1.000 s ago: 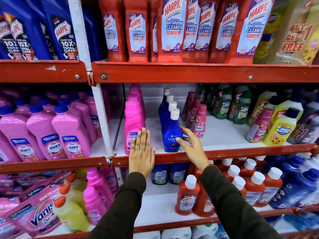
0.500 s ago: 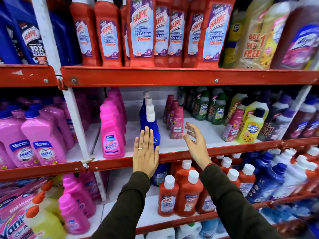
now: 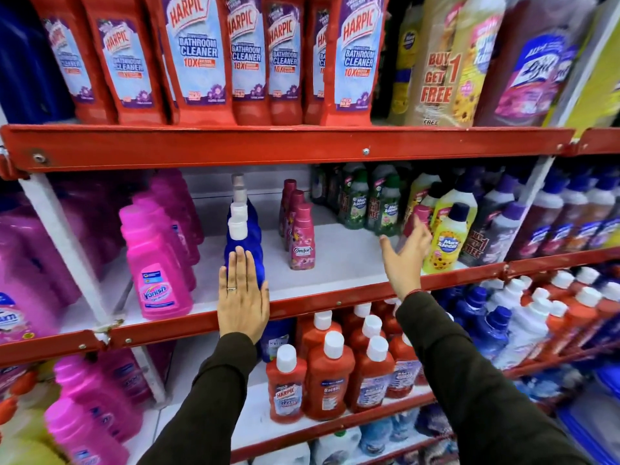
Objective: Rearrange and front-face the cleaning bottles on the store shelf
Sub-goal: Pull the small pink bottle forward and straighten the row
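While left hand rests flat, fingers extended, on blue bottle at shelf lip, right hand nearer: spread, gripping nothing, pink bottle upright just beyond fingertips, up-right.

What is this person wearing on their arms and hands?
Both arms are in long dark olive-brown sleeves reaching the wrists. The bare left hand has a thin silver-coloured ring on one finger. The bare right hand shows a narrow red band at the wrist, no gloves.

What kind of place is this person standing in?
Most likely a shop's cleaning-products aisle: red metal shelves hold rows of identical Harpic bathroom cleaner bottles, and one pack carries a "Buy 1 Get 1 Free" offer.
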`<state>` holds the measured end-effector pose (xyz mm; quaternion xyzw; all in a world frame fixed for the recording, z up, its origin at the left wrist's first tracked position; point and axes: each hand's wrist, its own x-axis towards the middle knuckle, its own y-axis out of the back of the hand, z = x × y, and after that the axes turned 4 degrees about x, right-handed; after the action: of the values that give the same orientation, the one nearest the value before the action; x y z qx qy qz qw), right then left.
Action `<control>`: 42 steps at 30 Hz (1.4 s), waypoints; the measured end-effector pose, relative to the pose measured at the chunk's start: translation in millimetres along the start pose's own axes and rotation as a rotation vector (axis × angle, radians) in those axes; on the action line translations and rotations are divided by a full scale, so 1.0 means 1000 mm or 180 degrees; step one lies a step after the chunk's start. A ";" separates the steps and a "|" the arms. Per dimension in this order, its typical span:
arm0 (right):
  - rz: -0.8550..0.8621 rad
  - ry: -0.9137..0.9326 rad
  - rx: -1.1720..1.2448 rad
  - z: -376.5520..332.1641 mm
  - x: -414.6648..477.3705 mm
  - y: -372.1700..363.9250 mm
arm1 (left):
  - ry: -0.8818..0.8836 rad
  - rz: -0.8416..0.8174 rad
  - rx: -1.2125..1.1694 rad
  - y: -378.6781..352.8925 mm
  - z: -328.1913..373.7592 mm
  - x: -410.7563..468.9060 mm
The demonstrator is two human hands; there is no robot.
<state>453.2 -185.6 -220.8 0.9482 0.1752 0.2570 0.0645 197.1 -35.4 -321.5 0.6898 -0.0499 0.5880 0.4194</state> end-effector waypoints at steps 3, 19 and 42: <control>0.0156 -0.0367 -0.0231 0.009 0.023 0.002 | -0.0018 0.0002 0.0030 -0.002 -0.001 0.000; 0.0261 -0.0255 -0.0100 0.007 0.028 -0.004 | -0.0054 0.0135 0.0138 -0.001 0.000 0.002; -0.0774 0.0337 0.0462 -0.049 -0.075 -0.082 | -0.0003 0.0067 0.0254 -0.002 0.000 0.001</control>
<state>343.0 -134.8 -231.3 0.9073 0.3101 0.2836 0.0171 198.7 -33.5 -321.3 0.7058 -0.0339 0.5936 0.3852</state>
